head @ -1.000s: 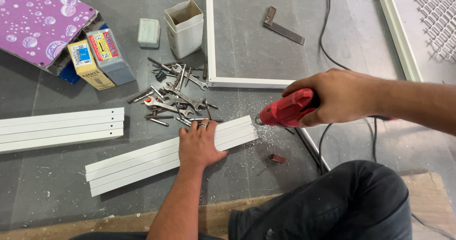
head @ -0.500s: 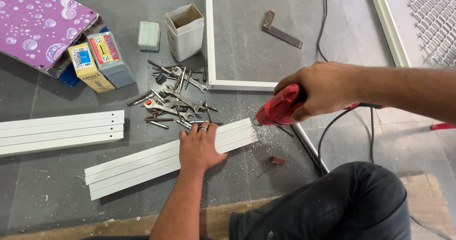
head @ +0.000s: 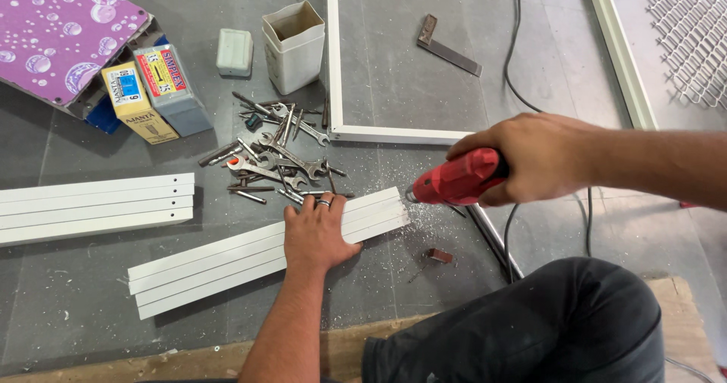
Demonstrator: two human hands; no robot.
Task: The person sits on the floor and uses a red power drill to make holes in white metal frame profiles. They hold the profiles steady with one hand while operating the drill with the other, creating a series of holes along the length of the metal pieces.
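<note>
My left hand [head: 318,231] lies flat, fingers together, on a white ribbed profile strip [head: 219,265] that rests slanted on the grey floor. A ring shows on one finger. My right hand [head: 541,159] grips a red power drill [head: 458,178], its nose pointing at the right end of that strip, just off it. White shavings [head: 428,220] lie scattered on the floor by the strip's end. A small dark red piece [head: 439,256] sits on the floor below the drill.
A pile of spanners and bits [head: 276,156] lies behind the strip. More white strips [head: 95,207] lie at left. A white frame [head: 333,65], square tool [head: 448,46], open white box [head: 294,43], small boxes [head: 155,91], purple case [head: 57,27], black cable [head: 515,57], my knee [head: 530,322].
The drill and my right hand have shifted slightly right, away from the strip's end. My left hand stays pressed on the strip.
</note>
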